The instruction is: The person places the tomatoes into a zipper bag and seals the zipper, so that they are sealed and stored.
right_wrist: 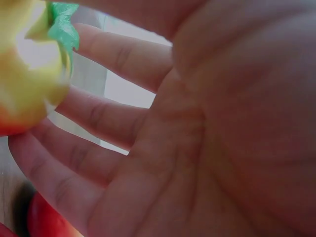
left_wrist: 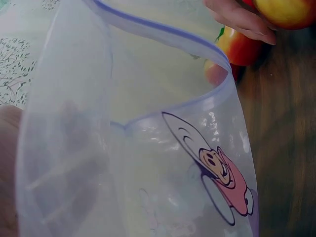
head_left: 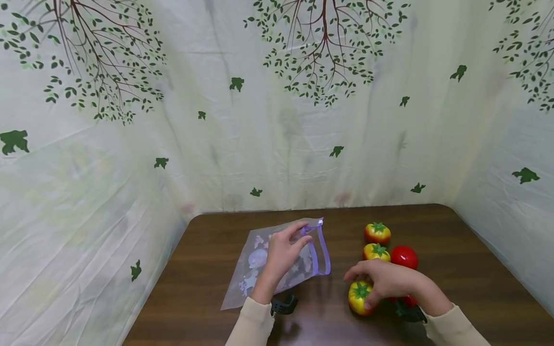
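My left hand [head_left: 282, 252] pinches the rim of a translucent zip bag [head_left: 244, 276] with a purple edge and cartoon prints. The bag's mouth gapes toward the right; in the left wrist view its purple-edged opening [left_wrist: 163, 29] shows wide. My right hand [head_left: 389, 278] grips a yellow-and-red tomato-like fruit [head_left: 359, 302] with a green leafy top, thumb on the near side and fingers on the far side. The right wrist view has this fruit [right_wrist: 29, 74] at the fingertips, cut off by the frame's left edge.
Behind my right hand stand two more yellow-and-red fruits [head_left: 377, 234] and a glossy red one [head_left: 404, 258]. Another red fruit [head_left: 409, 301] is partly hidden under my right wrist. The brown wooden table [head_left: 207, 250] backs onto leaf-printed cloth [head_left: 277, 144].
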A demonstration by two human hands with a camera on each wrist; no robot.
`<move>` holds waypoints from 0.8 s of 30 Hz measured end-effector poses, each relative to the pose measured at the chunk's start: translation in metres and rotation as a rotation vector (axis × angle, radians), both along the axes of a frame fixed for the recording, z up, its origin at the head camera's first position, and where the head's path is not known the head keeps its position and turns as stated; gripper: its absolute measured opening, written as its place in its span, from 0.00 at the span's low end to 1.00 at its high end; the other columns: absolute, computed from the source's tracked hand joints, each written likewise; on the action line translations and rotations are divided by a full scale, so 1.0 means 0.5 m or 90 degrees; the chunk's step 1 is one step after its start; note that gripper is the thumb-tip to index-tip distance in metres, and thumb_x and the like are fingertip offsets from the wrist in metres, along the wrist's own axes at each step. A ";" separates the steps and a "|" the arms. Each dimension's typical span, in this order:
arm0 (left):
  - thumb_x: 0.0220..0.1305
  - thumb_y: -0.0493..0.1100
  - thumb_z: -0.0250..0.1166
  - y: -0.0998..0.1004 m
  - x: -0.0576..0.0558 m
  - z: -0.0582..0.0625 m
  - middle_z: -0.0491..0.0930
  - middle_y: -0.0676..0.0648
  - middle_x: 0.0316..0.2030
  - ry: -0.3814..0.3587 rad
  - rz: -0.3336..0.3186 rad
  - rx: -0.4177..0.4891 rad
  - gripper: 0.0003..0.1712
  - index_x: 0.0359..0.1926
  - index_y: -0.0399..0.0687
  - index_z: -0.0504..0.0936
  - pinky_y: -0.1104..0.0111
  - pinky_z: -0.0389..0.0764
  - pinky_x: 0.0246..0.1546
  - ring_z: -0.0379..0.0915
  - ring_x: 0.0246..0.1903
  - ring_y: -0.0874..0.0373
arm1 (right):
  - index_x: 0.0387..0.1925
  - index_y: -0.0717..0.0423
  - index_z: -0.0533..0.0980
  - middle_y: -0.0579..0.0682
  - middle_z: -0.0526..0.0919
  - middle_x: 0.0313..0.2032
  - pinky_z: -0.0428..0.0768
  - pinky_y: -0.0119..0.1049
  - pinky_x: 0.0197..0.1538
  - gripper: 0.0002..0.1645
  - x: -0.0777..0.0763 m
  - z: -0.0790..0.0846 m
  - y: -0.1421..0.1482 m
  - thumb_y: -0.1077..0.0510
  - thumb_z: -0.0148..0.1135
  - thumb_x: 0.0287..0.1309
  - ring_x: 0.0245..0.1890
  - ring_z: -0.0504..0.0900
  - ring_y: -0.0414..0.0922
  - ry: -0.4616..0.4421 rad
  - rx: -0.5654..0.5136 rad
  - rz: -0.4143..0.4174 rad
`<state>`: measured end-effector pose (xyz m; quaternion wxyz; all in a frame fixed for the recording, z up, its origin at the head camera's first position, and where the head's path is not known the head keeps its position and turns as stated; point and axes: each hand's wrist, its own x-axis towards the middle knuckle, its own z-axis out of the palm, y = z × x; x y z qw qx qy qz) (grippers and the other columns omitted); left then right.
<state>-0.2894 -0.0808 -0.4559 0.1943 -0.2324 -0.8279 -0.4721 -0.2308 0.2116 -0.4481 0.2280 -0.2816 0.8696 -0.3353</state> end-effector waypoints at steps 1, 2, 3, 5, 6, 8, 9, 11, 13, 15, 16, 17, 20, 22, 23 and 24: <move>0.60 0.44 0.75 -0.001 -0.001 0.000 0.87 0.53 0.47 0.000 -0.001 0.000 0.21 0.56 0.50 0.86 0.63 0.84 0.41 0.84 0.45 0.62 | 0.55 0.45 0.80 0.41 0.82 0.50 0.79 0.43 0.51 0.34 0.000 -0.001 -0.001 0.57 0.82 0.43 0.46 0.78 0.43 0.000 0.001 0.001; 0.60 0.43 0.75 -0.001 -0.001 0.000 0.87 0.53 0.46 0.001 -0.001 -0.001 0.21 0.55 0.50 0.86 0.63 0.84 0.41 0.84 0.45 0.62 | 0.55 0.46 0.80 0.41 0.82 0.50 0.79 0.43 0.51 0.34 0.000 -0.002 -0.003 0.56 0.82 0.43 0.46 0.78 0.43 -0.002 0.001 0.001; 0.60 0.43 0.75 -0.002 -0.001 0.001 0.87 0.53 0.46 0.000 -0.001 -0.002 0.21 0.55 0.50 0.86 0.63 0.84 0.40 0.84 0.45 0.62 | 0.55 0.46 0.81 0.41 0.82 0.50 0.79 0.44 0.51 0.33 0.000 -0.003 -0.004 0.56 0.82 0.43 0.46 0.78 0.43 -0.005 0.002 -0.001; 0.60 0.43 0.75 -0.002 -0.001 0.002 0.87 0.53 0.46 0.001 0.000 -0.002 0.21 0.55 0.50 0.86 0.63 0.84 0.40 0.84 0.45 0.62 | 0.55 0.45 0.81 0.40 0.82 0.50 0.79 0.45 0.52 0.33 -0.001 -0.005 -0.005 0.55 0.82 0.43 0.46 0.77 0.44 -0.007 0.007 -0.004; 0.60 0.43 0.75 -0.003 -0.001 0.002 0.87 0.53 0.46 0.002 0.001 -0.003 0.21 0.55 0.50 0.86 0.63 0.84 0.41 0.83 0.45 0.62 | 0.55 0.45 0.81 0.39 0.82 0.49 0.79 0.45 0.52 0.33 -0.001 -0.006 -0.006 0.55 0.82 0.43 0.45 0.77 0.44 -0.008 0.010 -0.006; 0.60 0.44 0.75 -0.003 -0.001 0.004 0.87 0.53 0.46 0.002 0.003 -0.002 0.21 0.55 0.50 0.86 0.63 0.84 0.41 0.83 0.45 0.63 | 0.55 0.44 0.81 0.37 0.81 0.49 0.78 0.46 0.51 0.33 -0.001 -0.008 -0.008 0.54 0.82 0.43 0.45 0.76 0.44 -0.006 0.016 -0.010; 0.60 0.45 0.75 -0.003 -0.001 0.005 0.87 0.53 0.46 0.002 0.004 -0.003 0.21 0.55 0.50 0.86 0.63 0.84 0.42 0.83 0.45 0.63 | 0.54 0.43 0.81 0.36 0.81 0.48 0.78 0.45 0.51 0.33 -0.002 -0.010 -0.009 0.53 0.82 0.43 0.45 0.76 0.44 -0.002 0.020 -0.010; 0.61 0.45 0.74 -0.004 0.000 0.007 0.87 0.53 0.47 0.005 0.004 -0.002 0.21 0.55 0.51 0.86 0.63 0.84 0.43 0.83 0.46 0.63 | 0.54 0.43 0.81 0.36 0.80 0.47 0.78 0.44 0.50 0.32 -0.003 -0.012 -0.011 0.53 0.82 0.43 0.45 0.76 0.44 0.003 0.022 -0.011; 0.61 0.46 0.74 -0.005 0.001 0.009 0.86 0.53 0.48 0.005 0.003 0.002 0.21 0.56 0.51 0.86 0.62 0.84 0.43 0.83 0.47 0.62 | 0.53 0.43 0.81 0.36 0.80 0.46 0.78 0.44 0.49 0.32 -0.003 -0.013 -0.013 0.52 0.82 0.43 0.44 0.76 0.45 0.002 0.020 -0.014; 0.62 0.46 0.74 -0.006 0.001 0.008 0.86 0.53 0.49 0.004 0.003 0.006 0.22 0.57 0.51 0.85 0.61 0.84 0.45 0.82 0.48 0.62 | 0.52 0.43 0.81 0.37 0.80 0.46 0.78 0.43 0.48 0.31 -0.002 -0.015 -0.014 0.52 0.82 0.43 0.44 0.76 0.45 -0.004 0.017 -0.018; 0.62 0.46 0.74 -0.006 0.001 0.008 0.86 0.53 0.50 0.004 0.002 0.009 0.22 0.57 0.51 0.85 0.61 0.84 0.46 0.82 0.49 0.62 | 0.52 0.42 0.81 0.37 0.80 0.45 0.78 0.44 0.48 0.31 -0.002 -0.014 -0.014 0.52 0.83 0.43 0.44 0.76 0.45 -0.008 0.017 -0.021; 0.62 0.47 0.74 -0.006 0.001 0.008 0.85 0.54 0.51 0.004 0.004 0.010 0.23 0.58 0.51 0.85 0.61 0.84 0.46 0.82 0.49 0.62 | 0.52 0.42 0.81 0.37 0.80 0.45 0.78 0.44 0.47 0.31 -0.002 -0.014 -0.014 0.52 0.83 0.43 0.43 0.76 0.46 -0.010 0.017 -0.023; 0.62 0.48 0.73 -0.008 -0.001 0.005 0.85 0.54 0.52 0.006 0.004 0.011 0.23 0.58 0.53 0.84 0.61 0.83 0.47 0.81 0.50 0.62 | 0.51 0.43 0.81 0.38 0.80 0.45 0.79 0.43 0.47 0.30 0.000 -0.013 -0.014 0.52 0.82 0.43 0.43 0.76 0.46 -0.012 0.019 -0.025; 0.62 0.48 0.73 -0.009 -0.001 0.004 0.85 0.54 0.52 0.008 0.003 0.009 0.23 0.58 0.55 0.84 0.61 0.83 0.47 0.81 0.50 0.62 | 0.51 0.43 0.81 0.38 0.80 0.44 0.79 0.43 0.46 0.30 0.000 -0.012 -0.014 0.51 0.83 0.43 0.42 0.76 0.46 -0.010 0.020 -0.025; 0.62 0.48 0.73 -0.009 -0.002 0.004 0.85 0.55 0.52 0.009 0.004 0.008 0.23 0.58 0.56 0.84 0.61 0.84 0.47 0.81 0.50 0.62 | 0.51 0.43 0.81 0.38 0.80 0.44 0.79 0.42 0.46 0.30 0.000 -0.013 -0.014 0.51 0.83 0.43 0.42 0.76 0.45 -0.008 0.019 -0.025; 0.62 0.48 0.73 -0.010 -0.002 0.005 0.85 0.55 0.51 0.011 0.004 0.008 0.23 0.58 0.56 0.84 0.61 0.84 0.47 0.82 0.49 0.62 | 0.51 0.43 0.81 0.38 0.80 0.44 0.79 0.42 0.46 0.30 0.000 -0.013 -0.014 0.51 0.83 0.43 0.42 0.76 0.45 -0.006 0.018 -0.024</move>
